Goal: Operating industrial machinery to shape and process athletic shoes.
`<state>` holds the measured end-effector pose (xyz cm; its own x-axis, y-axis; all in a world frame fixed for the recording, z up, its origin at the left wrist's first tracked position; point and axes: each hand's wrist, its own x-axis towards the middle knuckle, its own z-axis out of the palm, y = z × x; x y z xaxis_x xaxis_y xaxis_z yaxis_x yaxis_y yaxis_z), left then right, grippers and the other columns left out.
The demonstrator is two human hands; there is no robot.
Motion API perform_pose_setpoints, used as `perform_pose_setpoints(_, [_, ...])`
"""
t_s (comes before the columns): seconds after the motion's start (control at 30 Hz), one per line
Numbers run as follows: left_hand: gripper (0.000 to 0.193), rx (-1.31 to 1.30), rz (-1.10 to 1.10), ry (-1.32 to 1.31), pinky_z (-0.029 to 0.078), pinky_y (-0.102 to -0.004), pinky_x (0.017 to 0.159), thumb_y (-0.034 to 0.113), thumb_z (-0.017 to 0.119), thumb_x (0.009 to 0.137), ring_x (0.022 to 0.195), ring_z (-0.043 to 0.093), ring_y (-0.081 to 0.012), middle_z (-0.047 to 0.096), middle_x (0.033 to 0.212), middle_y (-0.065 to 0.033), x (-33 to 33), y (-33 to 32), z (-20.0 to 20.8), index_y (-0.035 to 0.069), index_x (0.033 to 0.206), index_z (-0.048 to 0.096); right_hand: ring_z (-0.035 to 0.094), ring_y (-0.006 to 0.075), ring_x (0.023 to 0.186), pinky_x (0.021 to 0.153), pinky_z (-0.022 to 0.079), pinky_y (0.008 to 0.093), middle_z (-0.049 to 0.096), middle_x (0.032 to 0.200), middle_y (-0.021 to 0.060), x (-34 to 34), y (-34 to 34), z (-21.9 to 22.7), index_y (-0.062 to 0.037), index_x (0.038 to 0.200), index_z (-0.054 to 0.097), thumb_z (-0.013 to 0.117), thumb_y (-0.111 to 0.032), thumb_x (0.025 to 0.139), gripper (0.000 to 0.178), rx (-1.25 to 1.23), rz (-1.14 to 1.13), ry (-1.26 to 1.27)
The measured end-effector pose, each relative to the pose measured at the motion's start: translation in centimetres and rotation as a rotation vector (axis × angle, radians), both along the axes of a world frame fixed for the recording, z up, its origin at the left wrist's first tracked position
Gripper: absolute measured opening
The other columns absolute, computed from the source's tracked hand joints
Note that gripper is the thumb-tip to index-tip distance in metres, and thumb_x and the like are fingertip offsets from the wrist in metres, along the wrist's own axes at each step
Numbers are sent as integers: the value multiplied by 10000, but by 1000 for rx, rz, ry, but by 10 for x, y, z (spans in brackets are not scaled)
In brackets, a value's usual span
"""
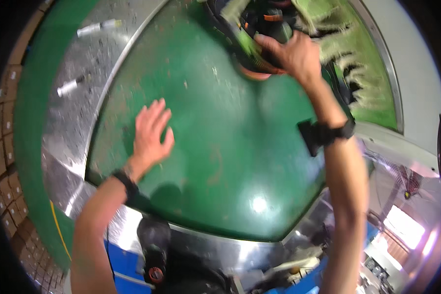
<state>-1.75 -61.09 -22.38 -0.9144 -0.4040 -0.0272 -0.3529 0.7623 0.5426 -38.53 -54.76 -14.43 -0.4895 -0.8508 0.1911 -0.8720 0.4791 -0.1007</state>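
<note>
My right hand (299,56) reaches to the far side of the green work surface (215,161) and grips a dark sneaker (242,44) with lime-green and orange parts. The thumb lies across the upper; the other fingers are mostly hidden, and motion blurs the hand a little. Over the left part of the surface, my left hand (151,137) is open with its fingers apart, holding nothing. Dark bands circle both wrists. Right of the gripped sneaker, another black and green piece (340,81), perhaps also a shoe, is partly covered by my right forearm.
A metal rim (78,117) borders the surface, with two white syringe-like tubes (90,30) (69,87) lying on it. Pale fringed strips (335,51) hang at the far right opening. Stacked cartons (7,132) line the left. A fan (407,183) stands at the right.
</note>
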Motion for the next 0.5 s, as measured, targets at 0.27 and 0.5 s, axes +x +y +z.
perform_pose_setpoints(0.27, [461,-160,135,169,327,-473,1086,203,632,794,1291,443,-300,479,1361,-183,-16,-18,12,9,1204,548,630,236,959,854,489,365,670,1056,170,349,321,78,81,1124,600,727,-284,808,499,-436,-1025,-969])
perform_pose_setpoints(0.5, [990,1046,-382,-6,185,-453,1155,156,704,782,1443,160,-322,175,1551,-187,35,186,206,84,1514,42,625,135,870,820,504,312,691,959,92,509,516,217,64,1045,641,758,-219,767,414,-819,-1374,-922])
